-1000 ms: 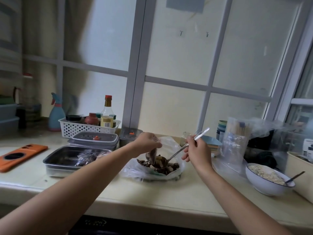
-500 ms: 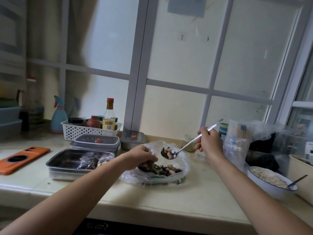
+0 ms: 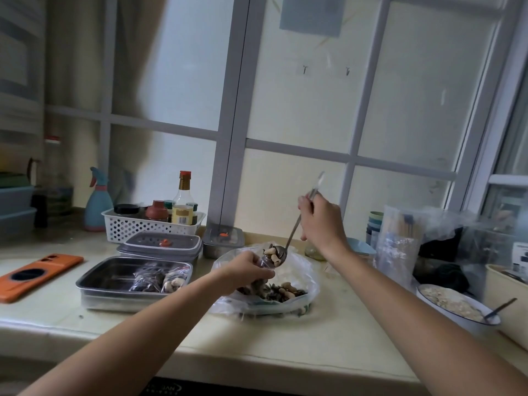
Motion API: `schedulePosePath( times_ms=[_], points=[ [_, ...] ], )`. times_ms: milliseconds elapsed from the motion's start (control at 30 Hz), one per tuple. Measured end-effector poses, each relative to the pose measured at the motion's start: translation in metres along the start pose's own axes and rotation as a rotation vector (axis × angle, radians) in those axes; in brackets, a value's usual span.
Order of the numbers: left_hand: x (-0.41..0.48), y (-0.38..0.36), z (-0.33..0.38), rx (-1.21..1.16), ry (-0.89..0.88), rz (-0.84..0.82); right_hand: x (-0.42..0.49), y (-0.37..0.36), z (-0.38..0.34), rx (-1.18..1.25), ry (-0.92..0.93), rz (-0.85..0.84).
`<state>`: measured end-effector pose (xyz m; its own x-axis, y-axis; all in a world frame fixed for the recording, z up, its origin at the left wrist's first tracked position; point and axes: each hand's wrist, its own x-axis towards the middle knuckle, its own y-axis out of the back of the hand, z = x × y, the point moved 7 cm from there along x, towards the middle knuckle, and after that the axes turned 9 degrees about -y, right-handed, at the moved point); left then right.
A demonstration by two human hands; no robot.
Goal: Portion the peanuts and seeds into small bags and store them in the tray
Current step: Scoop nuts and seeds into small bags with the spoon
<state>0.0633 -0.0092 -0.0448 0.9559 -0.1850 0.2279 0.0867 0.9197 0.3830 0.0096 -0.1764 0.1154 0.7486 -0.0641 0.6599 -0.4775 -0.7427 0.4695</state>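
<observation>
A pile of mixed peanuts and dark seeds (image 3: 281,290) lies in a large clear plastic bag (image 3: 310,284) spread on the counter. My left hand (image 3: 245,270) holds a small clear bag (image 3: 264,262) upright above the pile. My right hand (image 3: 321,221) grips a long metal spoon (image 3: 291,238) by its handle. The spoon's bowl, loaded with peanuts and seeds, tips at the small bag's mouth. To the left stands a steel tray (image 3: 94,281) with filled small bags (image 3: 160,280) inside.
Two lidded grey containers (image 3: 160,245) sit behind the tray, then a white basket of bottles (image 3: 148,224). An orange phone (image 3: 37,274) lies far left. At the right are a white bowl of oats with a spoon (image 3: 454,305), clear bags (image 3: 400,241) and stacked cups (image 3: 374,224).
My right hand scooped nuts from the pile, lifted the loaded spoon and tilted it steeply. My left hand raised the small bag to meet the spoon's bowl.
</observation>
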Motion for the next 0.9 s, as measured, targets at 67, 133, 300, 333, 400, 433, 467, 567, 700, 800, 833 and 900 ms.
schedulePosePath(
  times_ms=[67,133,300,333,400,433,467,567,700,800,833,900],
  points=[
    [-0.001,-0.001,0.001,-0.024,-0.001,0.011,-0.007,-0.006,-0.017,-0.037,0.172,-0.031],
    [-0.001,-0.002,0.001,-0.043,-0.014,0.030,-0.015,-0.012,-0.029,-0.065,0.303,-0.063],
    [0.000,-0.006,0.003,-0.107,-0.045,0.058,-0.032,-0.024,-0.044,-0.131,0.481,-0.127],
    [0.000,-0.007,0.003,-0.114,-0.047,0.057,-0.032,-0.025,-0.045,-0.139,0.490,-0.132],
    [-0.001,-0.008,0.005,-0.109,-0.049,0.060,-0.030,-0.026,-0.046,-0.150,0.489,-0.134],
    [-0.002,-0.009,0.005,-0.104,-0.054,0.058,-0.028,-0.026,-0.046,-0.156,0.476,-0.133],
    [-0.001,-0.010,0.006,-0.103,-0.060,0.052,-0.025,-0.026,-0.046,-0.159,0.462,-0.128],
    [-0.001,-0.011,0.007,-0.101,-0.072,0.031,-0.016,-0.023,-0.047,-0.175,0.430,-0.096],
    [-0.003,-0.010,0.009,-0.075,-0.081,0.043,-0.012,-0.018,-0.052,-0.202,0.431,-0.019],
    [-0.003,-0.007,0.008,-0.055,-0.080,0.062,-0.014,-0.017,-0.056,-0.218,0.469,0.025],
    [-0.002,-0.006,0.007,-0.052,-0.079,0.062,-0.016,-0.017,-0.057,-0.228,0.485,0.032],
    [-0.002,-0.005,0.007,-0.052,-0.069,0.068,-0.019,-0.018,-0.057,-0.259,0.514,0.052]
  ],
)
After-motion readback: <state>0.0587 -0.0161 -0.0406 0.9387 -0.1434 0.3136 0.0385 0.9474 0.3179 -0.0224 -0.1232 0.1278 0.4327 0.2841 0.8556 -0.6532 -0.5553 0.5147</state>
